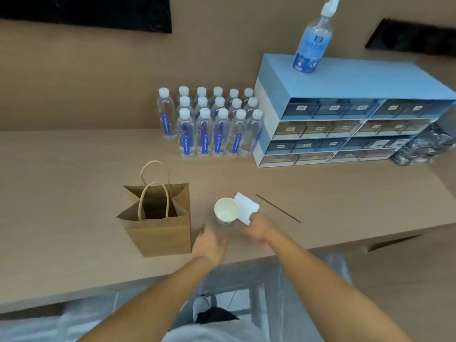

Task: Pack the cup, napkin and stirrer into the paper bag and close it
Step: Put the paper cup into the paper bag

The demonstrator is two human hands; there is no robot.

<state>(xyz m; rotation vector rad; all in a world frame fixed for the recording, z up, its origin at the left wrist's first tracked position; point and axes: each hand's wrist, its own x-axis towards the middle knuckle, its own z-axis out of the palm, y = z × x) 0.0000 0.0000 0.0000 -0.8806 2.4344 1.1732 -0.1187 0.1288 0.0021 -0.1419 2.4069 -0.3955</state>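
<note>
- Bench [74, 164]: light wood surface, seen from above; all task items stand or lie on it.
- Paper bag [160, 228]: brown, upright, mouth open, twine handles up; sits at 9 o'clock from the cup, apart from it.
- Cup [226, 211]: white paper cup, upright, open end up, appears empty; near the bench's front edge.
- Napkin [246, 208]: white, folded, just at 3 o'clock of the cup, its left edge touching or overlapped by the cup rim; cannot tell which.
- Stirrer [278, 208]: thin dark stick lying flat, slanted, at 3 o'clock from the napkin, clear of it.
- Right hand [260, 229]: at 5 o'clock of the cup; fingertips on the napkin's near corner. Whether they pinch it or merely touch it cannot be told; fingers curled, partly closed.
- Left hand [209, 243]: at 7 o'clock of the cup, between cup and bag, palm down, fingers loosely spread, holding nothing; not touching the cup.
- Background, 12 o'clock: block of water bottles [212, 124] with white caps; at 1–2 o'clock a blue drawer cabinet [345, 119] with a spray bottle [312, 43] on top.
</note>
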